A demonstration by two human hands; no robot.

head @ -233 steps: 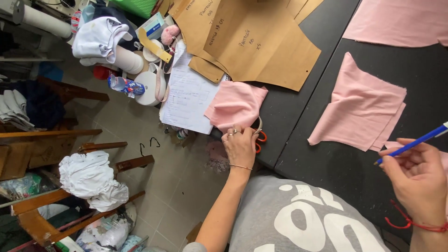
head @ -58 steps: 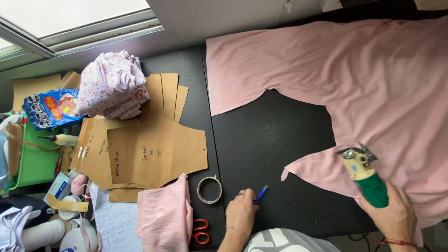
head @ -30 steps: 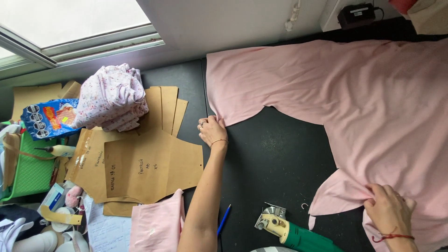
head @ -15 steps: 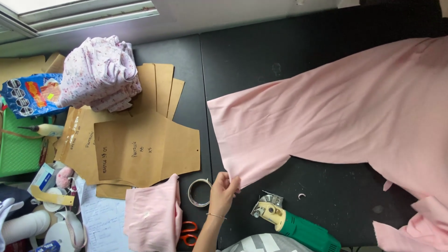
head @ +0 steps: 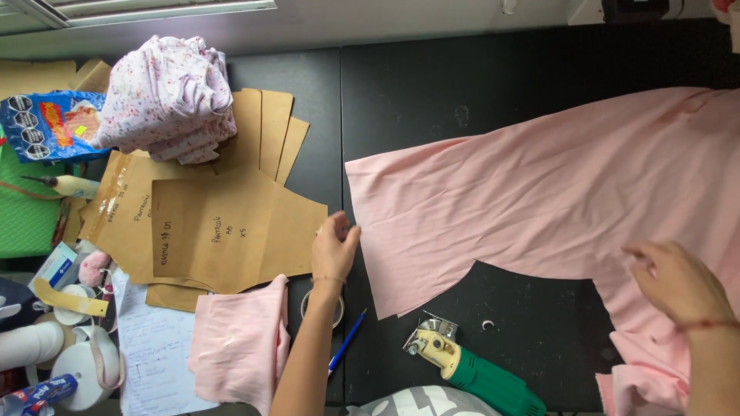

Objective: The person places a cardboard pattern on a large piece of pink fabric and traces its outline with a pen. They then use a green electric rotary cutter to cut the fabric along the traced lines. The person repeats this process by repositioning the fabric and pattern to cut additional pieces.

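Observation:
A large pink fabric sheet (head: 539, 200) lies spread over the black table (head: 432, 100). My left hand (head: 333, 246) touches the fabric's left edge, fingers bent at the hem, beside the brown paper patterns (head: 223, 223). My right hand (head: 674, 281) rests on the fabric's lower right part, fingers apart, holding nothing. A green and yellow electric cutter (head: 470, 370) lies on the table between my arms. A blue pen (head: 347, 341) and a tape roll (head: 322, 308) lie under my left forearm.
Small pink cut pieces (head: 239, 343) lie at the front left. A folded floral cloth pile (head: 173, 96) sits on the patterns. A blue snack bag (head: 50, 123), a green mat (head: 27, 216), white rolls (head: 77, 370) and papers crowd the left side.
The view has shifted. My left hand moved up along the fabric's left edge, off the tape roll area. My right hand has come into view on the fabric at lower right.

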